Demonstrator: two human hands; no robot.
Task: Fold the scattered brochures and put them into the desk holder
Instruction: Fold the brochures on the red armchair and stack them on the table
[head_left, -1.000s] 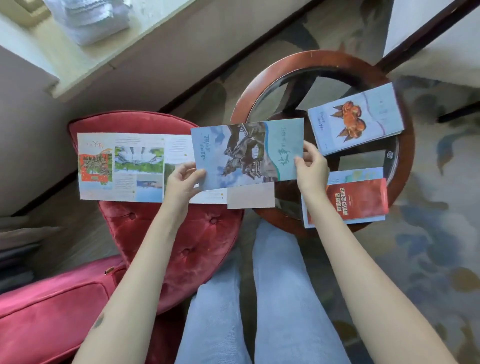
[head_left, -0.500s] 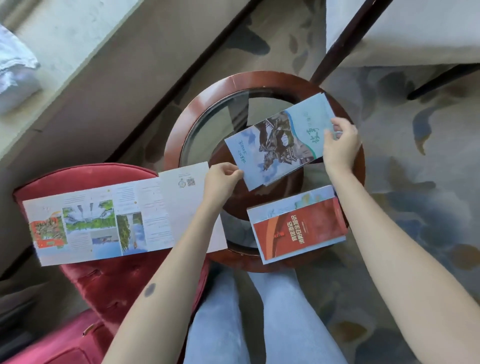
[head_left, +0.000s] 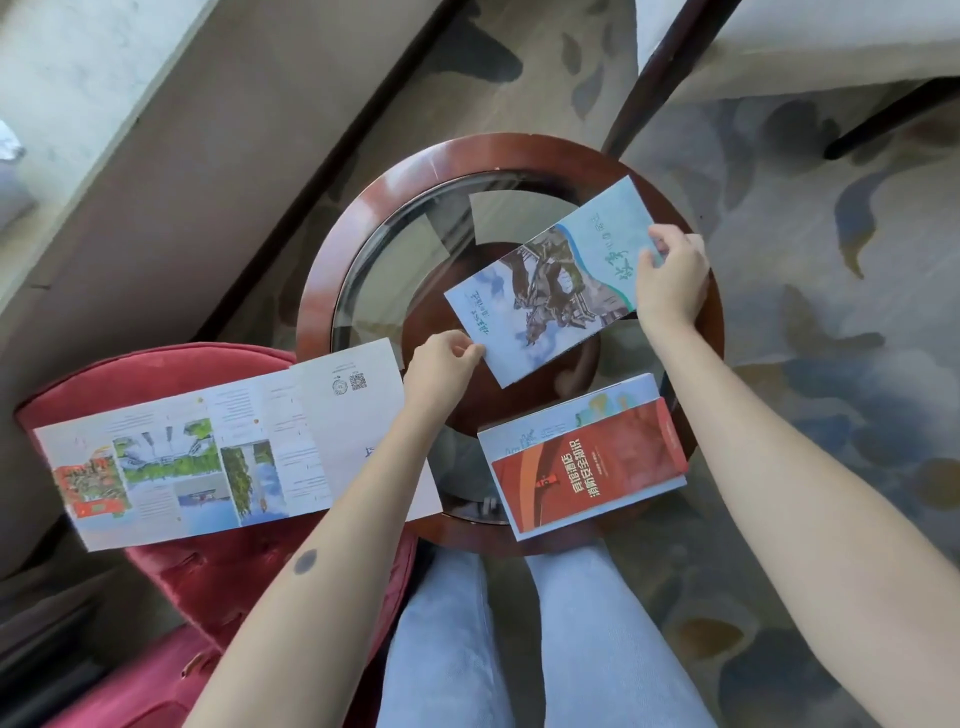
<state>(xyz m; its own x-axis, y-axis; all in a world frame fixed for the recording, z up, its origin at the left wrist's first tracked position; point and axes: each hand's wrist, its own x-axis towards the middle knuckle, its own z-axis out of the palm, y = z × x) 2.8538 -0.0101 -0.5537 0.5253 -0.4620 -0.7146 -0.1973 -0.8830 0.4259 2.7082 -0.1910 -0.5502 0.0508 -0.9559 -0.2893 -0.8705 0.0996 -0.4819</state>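
Observation:
A folded blue brochure (head_left: 550, 283) with a dark building picture lies tilted over the round glass table (head_left: 358, 218). My left hand (head_left: 441, 364) pinches its near left corner and my right hand (head_left: 672, 275) pinches its far right edge. A long unfolded brochure (head_left: 208, 452) with photos and a map lies spread across the red chair, its right end under my left forearm. A red brochure (head_left: 592, 462) sits on a pale blue one at the table's near right. No desk holder is in view.
The red velvet chair (head_left: 218, 566) stands to the left of the table. My legs in light jeans (head_left: 519, 649) are below the table. Dark furniture legs (head_left: 654, 67) rise beyond the table. A window ledge (head_left: 78, 78) runs along the upper left.
Both hands carried the blue brochure right and away, from over the chair's edge to over the table. The long brochure now lies free on the chair. The view shifted right.

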